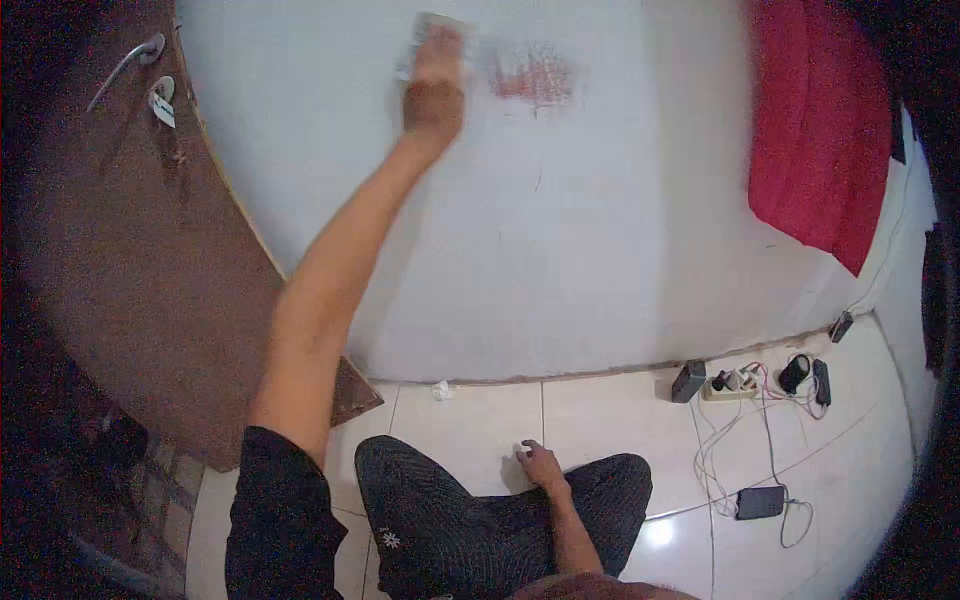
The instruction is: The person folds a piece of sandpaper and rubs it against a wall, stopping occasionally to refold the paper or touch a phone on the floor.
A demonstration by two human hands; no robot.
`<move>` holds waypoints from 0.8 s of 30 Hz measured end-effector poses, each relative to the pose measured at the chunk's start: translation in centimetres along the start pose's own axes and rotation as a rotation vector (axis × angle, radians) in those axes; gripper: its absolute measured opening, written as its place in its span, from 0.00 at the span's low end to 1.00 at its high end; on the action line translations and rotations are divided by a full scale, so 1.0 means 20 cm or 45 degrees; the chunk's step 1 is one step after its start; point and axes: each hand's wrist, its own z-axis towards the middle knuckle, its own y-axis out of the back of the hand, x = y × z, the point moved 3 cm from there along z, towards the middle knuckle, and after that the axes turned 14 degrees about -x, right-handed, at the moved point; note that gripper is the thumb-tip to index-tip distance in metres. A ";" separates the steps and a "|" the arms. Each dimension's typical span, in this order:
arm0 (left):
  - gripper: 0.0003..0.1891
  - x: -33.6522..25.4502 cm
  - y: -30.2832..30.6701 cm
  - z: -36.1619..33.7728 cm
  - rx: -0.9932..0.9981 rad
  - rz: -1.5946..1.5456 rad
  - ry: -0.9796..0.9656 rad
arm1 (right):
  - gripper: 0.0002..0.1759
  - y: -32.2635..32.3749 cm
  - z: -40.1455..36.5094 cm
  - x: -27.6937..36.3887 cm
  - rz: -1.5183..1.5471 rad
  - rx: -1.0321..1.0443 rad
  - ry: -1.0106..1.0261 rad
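My left hand (437, 95) is stretched up to the white wall (520, 260), pressing a pale cloth (463, 38) flat against it. Motion blurs the fingers and the cloth a little. Just right of the cloth, a reddish-brown smudge (535, 78) marks the wall. Low down, my right hand (541, 467) is by my right knee, over the floor, its fingers curled in. A small white bit shows at its fingertips; I cannot tell what it is.
A brown door (130, 230) with a metal handle (125, 68) stands left. Red fabric (820, 130) hangs at right. On the tiled floor (600, 420) are a power strip (731, 385), cables, a black box (688, 381), a dark device (760, 502) and a white scrap (441, 390).
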 end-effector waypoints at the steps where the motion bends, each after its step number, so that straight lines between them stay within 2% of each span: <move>1: 0.30 -0.08 0.00 -0.08 0.197 -0.130 0.065 | 0.26 -0.01 0.00 -0.01 -0.002 0.003 -0.001; 2: 0.30 -0.18 0.04 -0.16 0.354 -0.275 0.069 | 0.26 -0.03 0.01 -0.04 -0.032 0.004 0.063; 3: 0.29 -0.31 0.10 -0.23 0.404 -0.250 -0.311 | 0.25 -0.04 0.01 -0.05 -0.062 0.003 0.128; 4: 0.27 -0.38 0.09 -0.40 0.436 -0.561 -0.383 | 0.25 -0.03 0.00 -0.05 -0.065 0.003 0.129; 5: 0.25 -0.47 0.16 -0.46 0.452 -0.540 -0.615 | 0.25 -0.02 -0.01 -0.05 -0.005 -0.007 0.093; 8: 0.25 -0.47 0.21 -0.52 0.550 -0.716 -0.651 | 0.24 -0.02 -0.02 -0.05 0.027 -0.052 0.093; 9: 0.24 -0.41 0.16 -0.47 0.484 -0.717 -0.665 | 0.24 -0.01 0.00 -0.04 -0.006 -0.092 0.128; 11: 0.24 -0.21 0.07 -0.32 0.548 -0.273 -0.470 | 0.23 0.00 0.01 -0.04 0.004 -0.117 0.153; 13: 0.28 0.02 0.01 -0.12 0.283 -0.269 -0.068 | 0.22 0.01 -0.01 -0.01 0.027 -0.123 0.160; 14: 0.30 0.09 0.05 0.00 0.151 -0.156 -0.021 | 0.22 0.03 -0.01 0.02 0.034 -0.126 0.163; 15: 0.30 0.10 0.06 0.08 0.287 -0.090 0.350 | 0.23 0.04 -0.02 0.03 0.017 -0.111 0.139; 16: 0.30 0.08 0.04 0.06 0.292 -0.088 0.345 | 0.23 0.04 -0.03 0.04 0.001 -0.092 0.115; 18: 0.30 0.03 0.01 -0.01 0.144 -0.089 0.191 | 0.23 0.03 -0.03 0.05 0.052 -0.064 0.098; 19: 0.29 -0.05 0.02 -0.08 0.148 -0.116 0.031 | 0.23 0.03 -0.03 0.04 0.093 -0.047 0.080; 20: 0.28 -0.15 0.05 -0.16 0.378 -0.116 -0.049 | 0.23 0.02 -0.02 0.03 0.088 -0.048 0.080; 21: 0.25 -0.21 0.04 -0.30 0.420 -0.328 -0.207 | 0.24 0.00 -0.01 0.00 0.050 -0.052 0.091; 23: 0.23 -0.40 0.17 -0.43 0.528 -0.471 -0.734 | 0.24 0.00 -0.02 -0.01 0.013 -0.055 0.101; 24: 0.23 -0.39 0.19 -0.43 0.530 -0.468 -0.732 | 0.24 0.02 -0.02 0.00 -0.024 -0.063 0.102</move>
